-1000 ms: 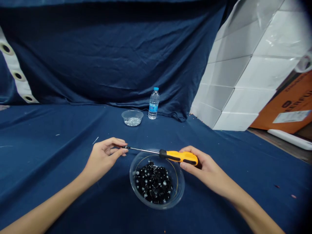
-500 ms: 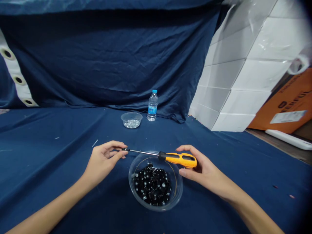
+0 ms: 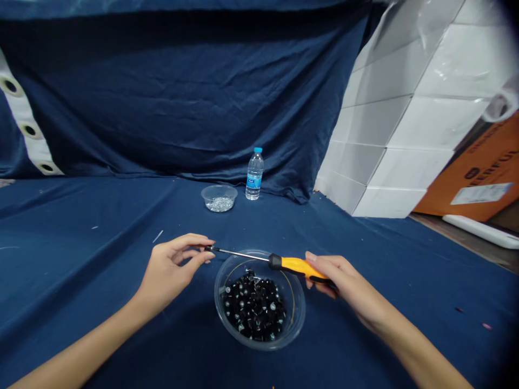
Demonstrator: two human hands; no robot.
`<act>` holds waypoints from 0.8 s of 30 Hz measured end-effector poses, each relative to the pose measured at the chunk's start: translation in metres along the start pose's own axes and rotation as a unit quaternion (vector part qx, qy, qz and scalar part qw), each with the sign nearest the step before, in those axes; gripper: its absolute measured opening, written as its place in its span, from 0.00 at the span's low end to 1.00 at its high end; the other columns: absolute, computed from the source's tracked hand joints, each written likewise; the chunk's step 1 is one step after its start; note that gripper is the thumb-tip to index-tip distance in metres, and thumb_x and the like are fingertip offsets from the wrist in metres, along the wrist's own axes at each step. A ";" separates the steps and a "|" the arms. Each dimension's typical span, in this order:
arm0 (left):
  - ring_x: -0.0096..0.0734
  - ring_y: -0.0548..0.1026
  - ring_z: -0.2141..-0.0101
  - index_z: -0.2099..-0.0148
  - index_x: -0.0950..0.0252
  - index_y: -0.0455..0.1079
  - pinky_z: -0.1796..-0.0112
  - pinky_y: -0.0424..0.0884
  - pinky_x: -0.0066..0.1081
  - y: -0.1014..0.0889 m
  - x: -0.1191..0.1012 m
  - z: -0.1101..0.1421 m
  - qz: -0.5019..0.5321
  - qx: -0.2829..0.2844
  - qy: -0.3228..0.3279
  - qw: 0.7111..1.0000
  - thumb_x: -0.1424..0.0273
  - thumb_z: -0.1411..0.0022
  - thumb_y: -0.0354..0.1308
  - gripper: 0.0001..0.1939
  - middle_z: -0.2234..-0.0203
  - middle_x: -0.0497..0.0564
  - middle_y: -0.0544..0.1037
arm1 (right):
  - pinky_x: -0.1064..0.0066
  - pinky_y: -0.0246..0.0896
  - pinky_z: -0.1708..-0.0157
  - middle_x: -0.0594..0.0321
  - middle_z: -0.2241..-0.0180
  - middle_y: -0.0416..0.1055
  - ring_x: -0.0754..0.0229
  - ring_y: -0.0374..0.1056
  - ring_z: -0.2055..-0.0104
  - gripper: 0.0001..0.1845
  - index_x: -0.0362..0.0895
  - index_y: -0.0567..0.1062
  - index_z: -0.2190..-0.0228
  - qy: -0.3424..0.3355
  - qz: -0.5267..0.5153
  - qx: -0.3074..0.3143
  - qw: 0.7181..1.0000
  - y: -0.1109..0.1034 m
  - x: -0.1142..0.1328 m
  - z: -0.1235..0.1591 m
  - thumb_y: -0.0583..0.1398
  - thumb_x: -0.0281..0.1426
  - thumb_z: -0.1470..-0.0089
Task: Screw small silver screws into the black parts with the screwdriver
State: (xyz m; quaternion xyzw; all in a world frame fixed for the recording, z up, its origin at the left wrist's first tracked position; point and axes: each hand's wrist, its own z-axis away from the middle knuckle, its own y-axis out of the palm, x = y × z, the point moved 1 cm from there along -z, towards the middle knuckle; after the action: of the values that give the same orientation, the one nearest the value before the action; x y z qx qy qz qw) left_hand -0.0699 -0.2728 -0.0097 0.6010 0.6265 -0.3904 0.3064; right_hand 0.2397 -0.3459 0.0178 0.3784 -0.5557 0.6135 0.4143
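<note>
My left hand point(image 3: 178, 265) pinches a small black piece point(image 3: 208, 248) between thumb and fingertips. The metal tip of a screwdriver point(image 3: 294, 265) meets that piece; whether a screw sits between them is too small to tell. Around the yellow and black handle, my right hand point(image 3: 338, 278) is closed, thumb along the top and fingers underneath. The screwdriver lies nearly level, its handle end slightly lower. Below its shaft stands a clear plastic bowl point(image 3: 300, 319) holding many small black pieces point(image 3: 259, 308), with shiny screw heads showing among them.
Farther back, a clear bowl point(image 3: 207, 195) of small silvery screws stands beside a water bottle point(image 3: 254, 175) with a blue cap. Blue cloth point(image 3: 121, 216) covers the surface and hangs behind. White boxes point(image 3: 417, 156) are stacked at the right, near an orange carton point(image 3: 474, 173).
My right hand has rolled over the handle, its thumb now on top, and the handle has turned and moved slightly right. My left hand keeps its pinch, nearly still.
</note>
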 end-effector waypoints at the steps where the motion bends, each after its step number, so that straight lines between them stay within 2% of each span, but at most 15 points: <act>1: 0.29 0.81 0.68 0.62 0.59 0.83 0.65 0.84 0.26 0.001 -0.001 0.000 -0.003 0.002 -0.001 1.000 0.71 0.47 0.71 0.08 0.65 0.48 0.84 | 0.69 0.41 0.75 0.65 0.78 0.64 0.66 0.51 0.77 0.34 0.43 0.75 0.79 0.008 -0.012 -0.012 1.000 0.000 -0.001 0.000 0.57 0.60 0.44; 5: 0.28 0.81 0.69 0.61 0.59 0.83 0.63 0.83 0.25 0.003 -0.002 0.002 -0.011 0.001 -0.006 1.000 0.71 0.46 0.71 0.08 0.66 0.48 0.84 | 0.70 0.41 0.77 0.70 0.85 0.55 0.67 0.47 0.81 0.34 0.43 0.73 0.82 0.014 -0.038 -0.012 0.999 0.000 -0.001 0.001 0.57 0.58 0.42; 11: 0.28 0.81 0.67 0.62 0.61 0.81 0.61 0.82 0.25 0.002 -0.001 0.004 -0.009 -0.032 0.010 0.999 0.71 0.47 0.72 0.08 0.66 0.48 0.84 | 0.73 0.46 0.79 0.67 0.82 0.64 0.69 0.48 0.82 0.31 0.42 0.72 0.81 0.024 -0.073 0.033 0.997 0.003 -0.002 0.002 0.56 0.54 0.39; 19: 0.32 0.83 0.65 0.61 0.61 0.79 0.60 0.82 0.31 -0.001 -0.002 0.007 -0.056 -0.038 0.073 0.995 0.71 0.44 0.72 0.08 0.65 0.48 0.84 | 0.74 0.42 0.83 0.68 0.85 0.62 0.72 0.44 0.86 0.32 0.43 0.68 0.83 0.068 -0.130 0.071 0.987 0.003 -0.003 0.004 0.57 0.53 0.39; 24: 0.33 0.83 0.65 0.60 0.59 0.79 0.58 0.82 0.33 0.000 -0.009 0.011 -0.074 -0.069 0.138 0.985 0.75 0.44 0.71 0.09 0.65 0.46 0.85 | 0.74 0.40 0.84 0.70 0.88 0.56 0.73 0.43 0.87 0.32 0.43 0.67 0.84 0.101 -0.155 0.084 0.979 0.003 -0.003 0.004 0.56 0.52 0.39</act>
State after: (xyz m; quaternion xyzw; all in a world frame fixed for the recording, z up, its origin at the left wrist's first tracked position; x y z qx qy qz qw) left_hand -0.0696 -0.2864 -0.0079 0.5787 0.7310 -0.2808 0.2280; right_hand 0.2380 -0.3504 0.0145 0.4299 -0.3923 0.6210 0.5250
